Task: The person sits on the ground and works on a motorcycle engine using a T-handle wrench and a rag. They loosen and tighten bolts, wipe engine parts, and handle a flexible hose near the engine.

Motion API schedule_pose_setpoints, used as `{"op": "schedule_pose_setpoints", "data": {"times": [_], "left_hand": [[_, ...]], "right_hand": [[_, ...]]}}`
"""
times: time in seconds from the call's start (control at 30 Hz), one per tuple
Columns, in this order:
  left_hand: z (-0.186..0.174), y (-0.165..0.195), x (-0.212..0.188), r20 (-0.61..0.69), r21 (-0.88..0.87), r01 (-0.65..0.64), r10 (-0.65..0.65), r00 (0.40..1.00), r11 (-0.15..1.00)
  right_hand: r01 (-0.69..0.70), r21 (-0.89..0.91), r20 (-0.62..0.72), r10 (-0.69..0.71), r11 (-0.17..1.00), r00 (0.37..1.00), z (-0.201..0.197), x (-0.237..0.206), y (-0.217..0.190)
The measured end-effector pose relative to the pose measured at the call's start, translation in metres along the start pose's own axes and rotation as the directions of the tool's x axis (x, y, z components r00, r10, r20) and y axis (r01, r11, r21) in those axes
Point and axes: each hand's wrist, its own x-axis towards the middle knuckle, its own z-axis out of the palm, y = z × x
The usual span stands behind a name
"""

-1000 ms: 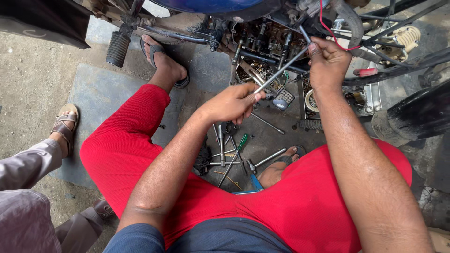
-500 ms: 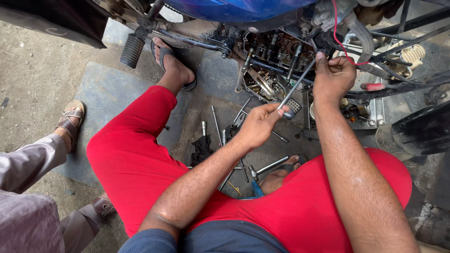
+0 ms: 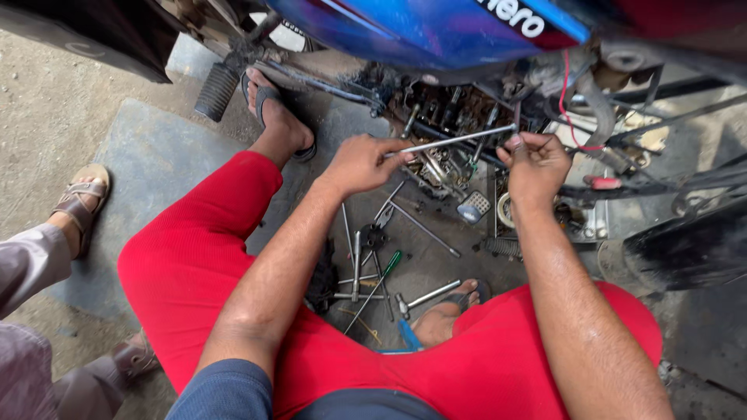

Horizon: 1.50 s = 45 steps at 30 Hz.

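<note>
One long metal rod (image 3: 451, 141), axis near horizontal, right end slightly higher, spans between both hands in front of the motorcycle engine (image 3: 459, 117). Left hand (image 3: 359, 163) clamped on its left end, right hand (image 3: 535, 159) pinching the right end. Below the hands, one green-handled screwdriver (image 3: 379, 280) among loose tools on the floor (image 3: 156, 163).

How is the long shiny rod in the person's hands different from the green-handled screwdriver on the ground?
The metal rod is held up in the air, the left hand at one end and the right hand at the other; the green-handled screwdriver lies untouched on the ground among other tools. The rod is bare silver all along; the screwdriver has a green handle. The rod looks longer. Both are thin, straight and metal.
</note>
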Motion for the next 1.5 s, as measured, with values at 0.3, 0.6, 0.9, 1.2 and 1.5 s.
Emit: {"op": "schedule_pose_setpoints", "data": {"times": [0.3,0.6,0.9,1.2,1.5], "left_hand": [[0.011,0.012,0.011,-0.135,0.042,0.068,-0.062,0.989,0.997],[0.051,0.079,-0.026,0.460,-0.627,0.549,-0.306,0.834,0.553],[0.121,0.252,-0.017,0.434,-0.553,0.365,0.115,0.893,-0.749],[0.080,0.228,-0.034,0.172,-0.252,0.504,0.474,0.863,-0.826],[-0.009,0.108,-0.034,0.661,-0.693,0.657,-0.104,0.743,0.295]], "right_hand": [[0.126,-0.125,-0.057,-0.134,0.984,0.989,0.021,0.008,-0.023],[0.235,-0.491,-0.061,-0.302,0.839,0.951,0.008,-0.006,-0.026],[-0.683,0.389,0.291,0.621,0.619,0.728,-0.009,-0.035,-0.078],[-0.738,0.240,0.591,0.508,0.631,0.627,-0.026,-0.042,-0.082],[-0.612,0.387,0.444,0.442,0.689,0.779,0.049,-0.084,-0.067]]}}
